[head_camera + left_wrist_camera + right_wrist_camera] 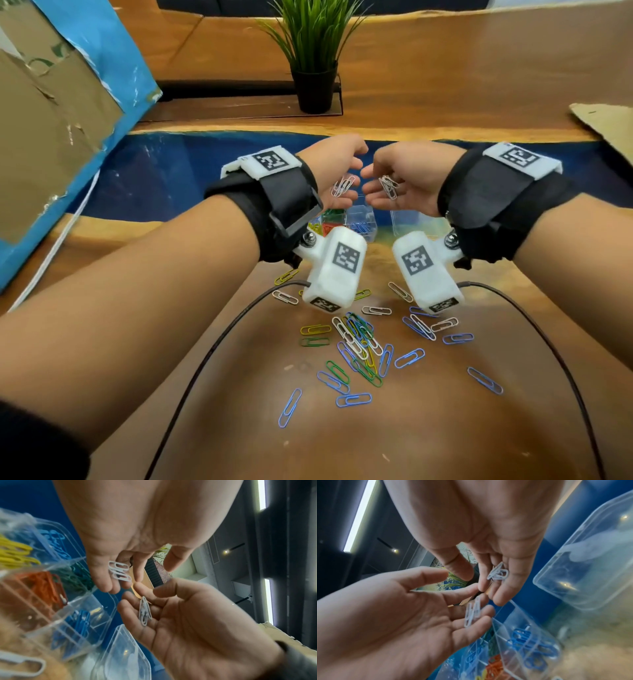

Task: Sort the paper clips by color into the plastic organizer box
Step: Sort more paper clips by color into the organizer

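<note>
Both hands hover palm-up and fingertip to fingertip over the clear organizer box (363, 224). Two or three white clips (342, 186) lie on the loosely bent fingers of my left hand (354, 178), thumb held apart. A small tangle of white clips (388, 186) rests on the fingers of my right hand (371, 183), thumb also off them. In the left wrist view the box (51, 615) shows yellow, green, orange and blue clips in separate compartments. Loose blue, white, green and yellow clips (359, 342) are scattered on the table below my wrists.
The box's clear lid (414, 222) lies just right of it. A potted plant (313, 68) stands behind. A blue-edged cardboard box (51, 120) fills the left side and a cardboard sheet (606, 123) the far right. Black cables (212, 359) run from both wrists.
</note>
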Motion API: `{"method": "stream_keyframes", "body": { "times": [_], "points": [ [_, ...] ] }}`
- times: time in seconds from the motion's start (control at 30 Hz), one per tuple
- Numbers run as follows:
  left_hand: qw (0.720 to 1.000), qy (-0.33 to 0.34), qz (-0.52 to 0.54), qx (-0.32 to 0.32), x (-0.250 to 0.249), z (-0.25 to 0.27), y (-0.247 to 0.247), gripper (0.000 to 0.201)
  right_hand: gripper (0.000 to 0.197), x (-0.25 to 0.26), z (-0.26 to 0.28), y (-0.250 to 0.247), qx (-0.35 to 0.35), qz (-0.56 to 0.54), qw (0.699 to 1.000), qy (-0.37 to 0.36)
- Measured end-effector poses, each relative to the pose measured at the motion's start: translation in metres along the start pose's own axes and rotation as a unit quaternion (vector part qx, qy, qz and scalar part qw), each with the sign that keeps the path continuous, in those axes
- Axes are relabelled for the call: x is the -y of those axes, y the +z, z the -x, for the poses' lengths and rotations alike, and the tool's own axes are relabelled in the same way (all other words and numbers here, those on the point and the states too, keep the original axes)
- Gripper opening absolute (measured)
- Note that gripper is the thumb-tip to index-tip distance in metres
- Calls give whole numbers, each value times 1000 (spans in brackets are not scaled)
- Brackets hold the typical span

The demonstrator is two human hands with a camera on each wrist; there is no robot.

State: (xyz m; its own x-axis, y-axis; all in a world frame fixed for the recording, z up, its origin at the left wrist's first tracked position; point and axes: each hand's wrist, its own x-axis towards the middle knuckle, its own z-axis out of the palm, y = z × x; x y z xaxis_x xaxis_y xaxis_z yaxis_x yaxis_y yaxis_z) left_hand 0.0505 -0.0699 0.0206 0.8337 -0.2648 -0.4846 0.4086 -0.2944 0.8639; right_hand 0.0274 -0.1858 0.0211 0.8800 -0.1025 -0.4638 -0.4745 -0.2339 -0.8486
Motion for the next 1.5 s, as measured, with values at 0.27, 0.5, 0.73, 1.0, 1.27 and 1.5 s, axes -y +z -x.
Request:
{"method": "stream_keyframes", "body": {
  "times": [0.27,0.5,0.73,1.0,1.27,1.5],
  "points": [
    [1000,17,24,-1,0,-5,8,22,14,10,-1,8,-6,-7,1000,18],
    [1000,12,4,15,3,1,6,46,39,9,4,9,-9,-4,1000,15],
    [999,36,2,4,4,8,3,35,28,7,7,13,-6,-24,1000,-6],
    [997,62,-32,-39,13,15,-13,39,33,5,7,10,-31,18,999,-39],
    [981,97,-161,-50,27,32,-42,24,35,-10,7,15,7,217,972,-86],
    [879,171,-446,5,52,58,-54,7,15,-15,36,15,16,341,923,-177]
  ]
}}
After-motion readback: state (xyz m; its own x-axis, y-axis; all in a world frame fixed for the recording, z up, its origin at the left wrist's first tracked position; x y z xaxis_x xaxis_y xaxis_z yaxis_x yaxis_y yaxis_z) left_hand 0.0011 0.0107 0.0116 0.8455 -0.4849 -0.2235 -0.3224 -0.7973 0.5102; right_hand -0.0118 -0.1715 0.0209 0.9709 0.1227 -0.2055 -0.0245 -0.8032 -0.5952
